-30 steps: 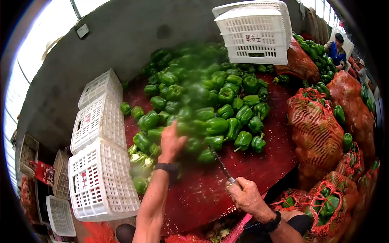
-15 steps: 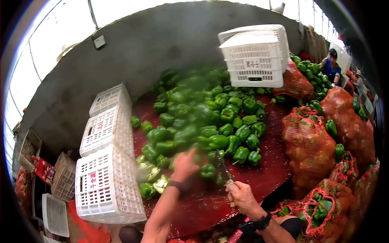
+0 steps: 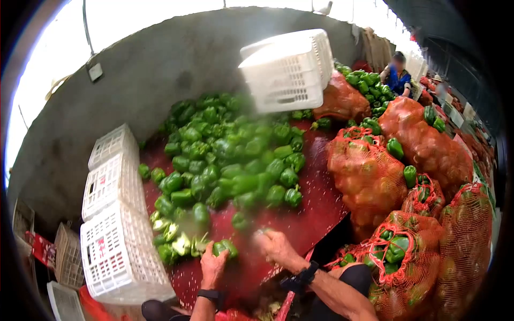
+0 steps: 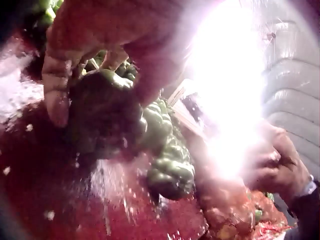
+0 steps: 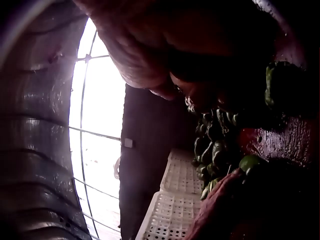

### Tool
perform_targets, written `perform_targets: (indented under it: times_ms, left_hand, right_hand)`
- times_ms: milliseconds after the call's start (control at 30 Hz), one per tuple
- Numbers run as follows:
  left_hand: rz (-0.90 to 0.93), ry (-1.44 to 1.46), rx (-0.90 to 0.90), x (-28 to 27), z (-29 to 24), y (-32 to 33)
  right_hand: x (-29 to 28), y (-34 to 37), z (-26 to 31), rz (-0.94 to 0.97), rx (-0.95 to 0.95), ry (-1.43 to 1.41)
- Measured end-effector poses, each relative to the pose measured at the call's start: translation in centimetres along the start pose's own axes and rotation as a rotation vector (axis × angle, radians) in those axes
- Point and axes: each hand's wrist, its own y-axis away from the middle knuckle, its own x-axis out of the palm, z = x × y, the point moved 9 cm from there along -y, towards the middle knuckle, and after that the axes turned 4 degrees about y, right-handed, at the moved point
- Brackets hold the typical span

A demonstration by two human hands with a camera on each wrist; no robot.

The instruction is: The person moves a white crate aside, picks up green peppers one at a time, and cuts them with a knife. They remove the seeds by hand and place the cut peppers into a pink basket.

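Left hand (image 3: 212, 268): clamped on one green pepper, fingers bent round it; a dark band circles the wrist.
Green pepper (image 3: 227, 247): in the left hand, over the near part of the red table, just right of the pale pieces.
Right hand (image 3: 281, 252): apart from the left, to its right above the near part of the table; fingers curled, but blur and glare hide whether they hold anything; a dark watch (image 3: 301, 278) sits on the wrist.
Red table (image 3: 321, 206): wet-looking, dotted with pale specks.
Lone pepper (image 3: 240, 220): on the table, at the near edge of the heap, beyond the two hands.
Heap (image 3: 206, 152): whole green peppers spread across the far and middle table, partly blurred.
Pale pieces (image 3: 182, 244): whitish-green, at the near left of the heap.
Left crates (image 3: 110, 230): three, white, in a row along the table's left side.
Far crates (image 3: 292, 77): white, at the far right of the heap.
Mesh sacks (image 3: 367, 182): red, bulging, to the right of the table; green peppers show at several tops.
Person (image 3: 397, 80): far right, in blue, behind more peppers.
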Motion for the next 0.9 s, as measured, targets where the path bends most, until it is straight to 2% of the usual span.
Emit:
perform_targets:
  times_ms: [67, 133, 167, 200, 267, 300, 333, 400, 500, 667, 800, 900]
  left_hand:
    - [-0.049, 0.149, 0.047, -0.3, 2.5, 2.8]
    - [-0.115, 0.103, 0.162, -0.6, 3.3, 4.4]
    - [-0.146, 0.12, 0.148, -0.8, 4.0, 4.9]
    - [-0.173, 0.144, 0.146, -1.0, 4.4, 5.1]
    - [-0.187, 0.226, 0.143, -1.0, 5.2, 5.6]
    - [-0.188, 0.266, 0.145, -1.0, 5.5, 5.7]
    - [-0.18, 0.271, 0.121, -0.9, 6.0, 5.6]
    - [-0.175, 0.248, 0.11, -1.1, 6.3, 5.5]
    - [-0.211, 0.103, 0.214, -1.8, 4.7, 5.9]
    - [-0.209, 0.003, 0.184, -2.0, 2.8, 6.1]
    - [-0.237, -0.077, 0.206, -2.1, 2.0, 6.4]
    - [-0.233, -0.099, 0.236, -2.2, 1.9, 6.2]
  right_hand:
    - [1.2, 0.4, 0.4, 0.025, -0.046, 0.048]
    - [2.6, 2.6, 2.6, 0.083, 0.022, -0.211]
    - [2.5, 2.7, 2.3, 0.037, -0.113, -0.013]
    - [3.0, 3.7, 2.8, 0.042, -0.363, 0.234]
    - [4.1, 7.1, 3.2, -0.101, -0.802, 0.66]
    - [5.1, 8.5, 2.1, -0.062, -0.88, 0.822]
    - [5.6, 9.0, 0.2, -0.054, -0.83, 0.873]
    - [6.0, 9.6, -2.5, -0.029, -0.539, 0.672]
    - [7.3, 11.6, -1.6, 0.029, -0.515, 0.686]
    - [7.9, 10.6, -3.7, 0.06, -0.415, 0.691]
    - [7.1, 9.7, -4.3, 0.06, -0.234, 0.533]
    - [6.8, 9.1, -5.8, 0.05, -0.178, 0.501]
